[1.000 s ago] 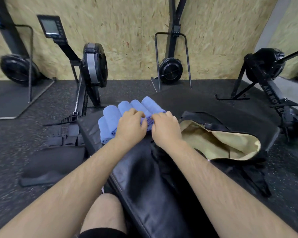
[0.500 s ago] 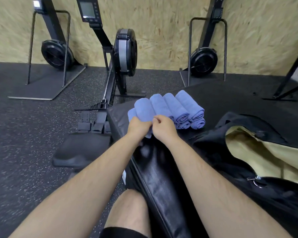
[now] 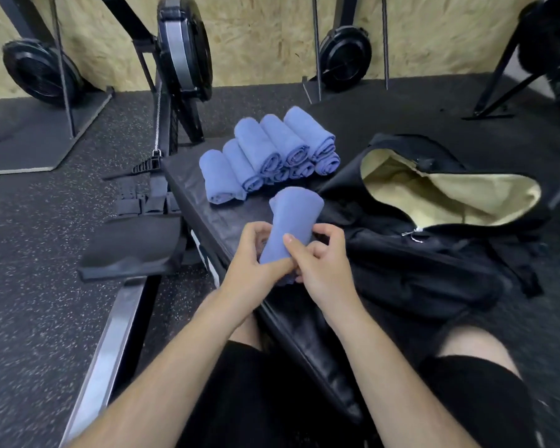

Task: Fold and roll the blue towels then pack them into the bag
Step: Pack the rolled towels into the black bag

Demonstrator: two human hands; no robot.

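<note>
A rolled blue towel (image 3: pixel 290 218) is lifted above the black padded bench (image 3: pixel 201 185), held at its near end by both hands. My left hand (image 3: pixel 256 257) grips it from the left with the thumb across the front. My right hand (image 3: pixel 320 257) grips it from the right. Several more rolled blue towels (image 3: pixel 269 153) lie stacked in two layers at the bench's far left. To the right, the black bag (image 3: pixel 417 263) lies open on the bench, showing its cream lining (image 3: pixel 450 195).
A rowing machine (image 3: pixel 175 76) stands on the left, its rail and seat (image 3: pixel 133 250) close beside the bench. More machines stand along the chipboard wall and at the far right. Speckled rubber floor surrounds the bench. My knees in black shorts are below.
Both hands have pulled one rolled towel off the stack and lifted it toward me. The camera has tilted down and moved closer, so the bag's opening now shows fully.
</note>
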